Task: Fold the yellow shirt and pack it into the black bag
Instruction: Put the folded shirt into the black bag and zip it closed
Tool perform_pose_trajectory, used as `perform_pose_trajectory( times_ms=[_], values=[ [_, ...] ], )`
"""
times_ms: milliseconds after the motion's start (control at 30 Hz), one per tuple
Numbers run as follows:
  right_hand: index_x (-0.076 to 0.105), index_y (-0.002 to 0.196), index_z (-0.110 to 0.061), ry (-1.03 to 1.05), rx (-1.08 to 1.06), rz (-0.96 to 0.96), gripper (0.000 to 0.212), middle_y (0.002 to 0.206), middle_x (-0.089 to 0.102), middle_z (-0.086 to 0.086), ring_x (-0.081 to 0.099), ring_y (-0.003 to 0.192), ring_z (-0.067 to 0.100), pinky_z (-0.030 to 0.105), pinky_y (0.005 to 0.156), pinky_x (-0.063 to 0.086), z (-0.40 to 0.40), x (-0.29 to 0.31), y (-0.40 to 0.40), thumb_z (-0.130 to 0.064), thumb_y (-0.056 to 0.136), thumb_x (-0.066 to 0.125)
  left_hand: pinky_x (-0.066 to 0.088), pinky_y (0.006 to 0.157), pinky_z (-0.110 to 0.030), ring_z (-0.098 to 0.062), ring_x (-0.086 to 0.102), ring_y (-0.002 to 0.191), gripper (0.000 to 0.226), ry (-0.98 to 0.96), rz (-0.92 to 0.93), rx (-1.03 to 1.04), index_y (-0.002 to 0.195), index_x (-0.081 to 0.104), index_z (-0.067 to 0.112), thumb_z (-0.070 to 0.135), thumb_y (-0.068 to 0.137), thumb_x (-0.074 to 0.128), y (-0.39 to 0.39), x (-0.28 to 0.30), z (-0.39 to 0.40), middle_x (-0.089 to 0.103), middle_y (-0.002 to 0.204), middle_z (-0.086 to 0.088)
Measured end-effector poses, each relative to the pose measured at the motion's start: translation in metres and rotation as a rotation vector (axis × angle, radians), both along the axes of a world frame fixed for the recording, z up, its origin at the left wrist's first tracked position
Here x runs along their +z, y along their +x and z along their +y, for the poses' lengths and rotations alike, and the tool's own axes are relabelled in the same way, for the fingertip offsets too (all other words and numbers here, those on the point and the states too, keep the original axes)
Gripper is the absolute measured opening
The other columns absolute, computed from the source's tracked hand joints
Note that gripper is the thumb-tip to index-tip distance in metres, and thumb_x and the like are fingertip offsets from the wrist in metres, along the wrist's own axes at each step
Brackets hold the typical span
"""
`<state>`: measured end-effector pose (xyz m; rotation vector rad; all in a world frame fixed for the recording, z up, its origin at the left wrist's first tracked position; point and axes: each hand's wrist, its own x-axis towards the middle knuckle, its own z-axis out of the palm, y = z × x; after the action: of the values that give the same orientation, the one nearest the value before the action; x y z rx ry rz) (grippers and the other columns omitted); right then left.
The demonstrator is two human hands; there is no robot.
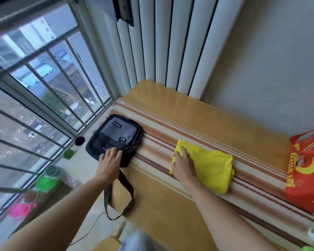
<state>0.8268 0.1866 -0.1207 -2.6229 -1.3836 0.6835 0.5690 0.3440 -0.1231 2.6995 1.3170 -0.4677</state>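
Note:
The yellow shirt [210, 167] lies folded into a compact rectangle on the striped cushion [188, 124]. My right hand [184, 164] rests flat on its left part, fingers spread. To the left lies the black bag [116, 132] with a grey front panel, flat on the cushion's left edge, its strap [123, 192] hanging over the front. My left hand [110, 161] lies on the bag's near lower corner, fingers apart, touching it without a clear grip.
A red printed bag [306, 171] stands at the right end of the cushion. A barred window [34, 105] runs along the left, with several small cups and coloured lids [45, 182] on its sill. White curtain folds [170, 42] hang behind.

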Motion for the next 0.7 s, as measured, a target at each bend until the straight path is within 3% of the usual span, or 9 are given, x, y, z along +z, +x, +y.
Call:
perform_pose_trajectory(
  times_ms=[67,200,333,433,533,700],
  values=[
    [0.056,0.117,-0.011,0.048,0.078,0.100,0.025,0.152,0.032,0.008,0.054,0.114,0.033,0.038,0.081,0.048,0.018,0.004,-0.015,-0.016,0.096,0.045,0.042,0.091,-0.039,-0.029,0.042,0.121,0.068,0.006,0.056,0.013,0.137,0.042,0.021,0.013,0.074,0.066,-0.021,-0.003,0.015,0.045,0.129,-0.005],
    [0.059,0.119,-0.017,-0.035,0.192,0.241,0.029,0.134,0.045,0.003,0.057,0.103,0.027,0.034,0.073,0.043,0.050,0.007,-0.028,-0.022,0.099,0.040,0.045,0.075,-0.037,-0.029,0.054,0.102,0.055,0.032,0.090,-0.032,0.125,0.053,0.018,0.006,0.073,0.069,-0.024,-0.009,0.038,0.055,0.111,-0.005],
    [0.062,0.123,-0.018,-0.062,0.164,0.287,0.033,0.130,0.050,0.004,0.057,0.109,0.029,0.037,0.083,0.048,0.069,0.006,-0.031,-0.021,0.097,0.041,0.047,0.069,-0.037,-0.029,0.062,0.094,0.021,-0.082,0.060,-0.143,0.099,0.061,0.016,0.010,0.079,0.058,0.003,0.000,0.053,0.066,0.099,-0.004],
    [0.066,0.114,-0.017,-0.008,0.102,0.306,0.028,0.120,0.058,0.007,0.058,0.110,0.029,0.042,0.091,0.050,0.073,0.006,-0.026,-0.023,0.095,0.045,0.037,0.057,-0.035,-0.028,0.062,0.082,0.009,-0.199,-0.059,-0.228,0.084,0.055,0.017,0.025,0.080,0.055,0.043,0.012,0.053,0.064,0.089,-0.001],
    [0.064,0.107,-0.015,0.038,0.038,0.333,0.025,0.111,0.063,0.009,0.058,0.107,0.030,0.041,0.088,0.049,0.075,0.007,-0.018,-0.032,0.097,0.048,0.040,0.052,-0.038,-0.023,0.052,0.059,0.023,-0.340,-0.341,-0.142,0.068,0.046,0.015,0.027,0.085,0.053,0.089,0.019,0.042,0.055,0.064,-0.001],
    [0.063,0.114,-0.019,0.054,-0.047,0.352,0.025,0.123,0.054,0.007,0.052,0.114,0.028,0.039,0.092,0.047,0.067,-0.003,0.001,-0.036,0.097,0.053,0.034,0.053,-0.028,-0.020,0.056,0.059,0.027,-0.585,-0.532,0.149,0.077,0.063,0.013,0.029,0.098,0.055,0.124,0.014,0.037,0.062,0.065,-0.005]
  ],
)
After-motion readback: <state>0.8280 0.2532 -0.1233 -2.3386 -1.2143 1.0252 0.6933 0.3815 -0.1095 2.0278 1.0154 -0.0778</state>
